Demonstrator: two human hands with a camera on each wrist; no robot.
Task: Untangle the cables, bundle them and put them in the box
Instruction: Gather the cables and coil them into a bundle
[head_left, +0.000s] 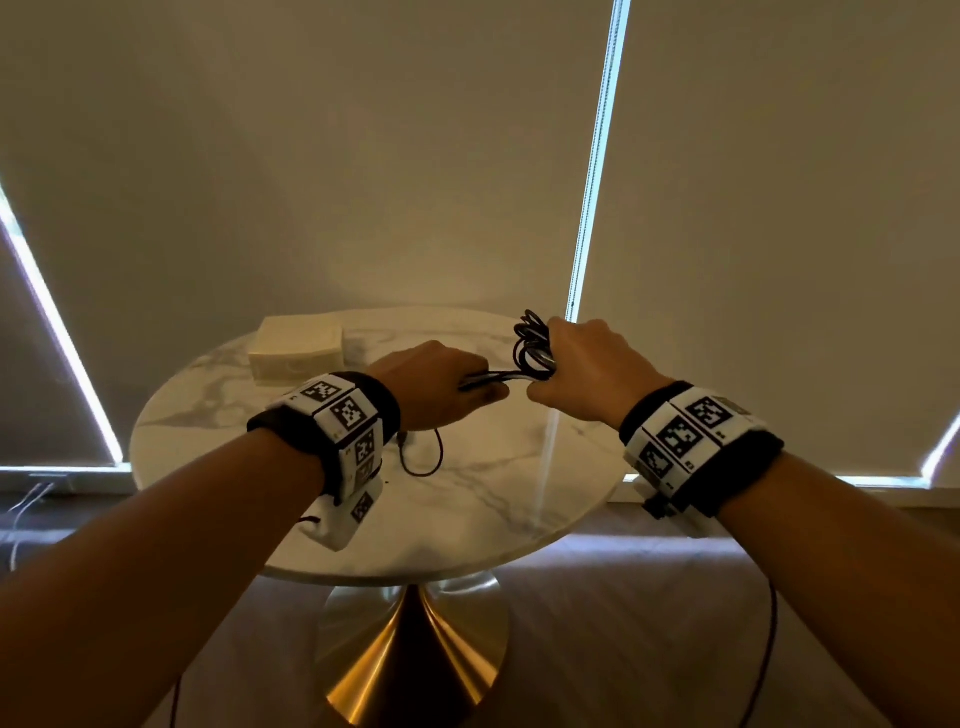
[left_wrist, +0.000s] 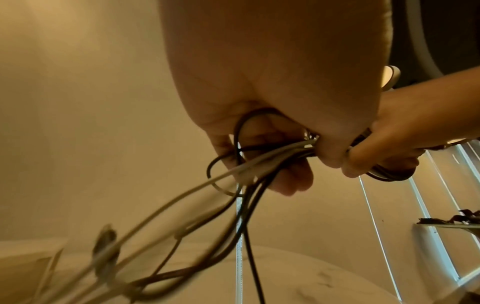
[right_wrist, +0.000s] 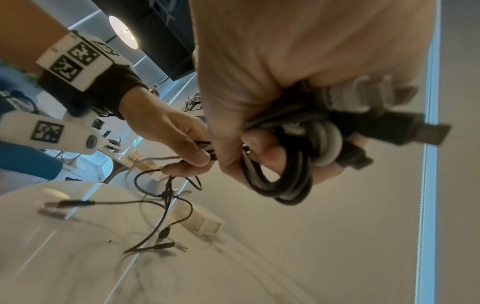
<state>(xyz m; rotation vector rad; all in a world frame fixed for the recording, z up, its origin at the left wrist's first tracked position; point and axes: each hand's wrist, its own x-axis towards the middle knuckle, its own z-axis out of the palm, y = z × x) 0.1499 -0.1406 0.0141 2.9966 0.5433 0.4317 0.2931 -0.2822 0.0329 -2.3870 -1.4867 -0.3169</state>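
One round table with a white marble top stood under both arms, on a shiny gold foot. Behind it hung big pale blinds with thin lines of light between them. A small cream box sat on the far left part of the table, well apart from the hands. The right hand was up above the table, its fingers curled tight around a coiled bundle of cables. In the right wrist view the bundle had black and grey loops, and a flat black plug stuck out of it. The left hand was just beside the right one, pinching the loose strands that ran from the bundle. Those loose ends hung down, and their small plugs lay on the table top
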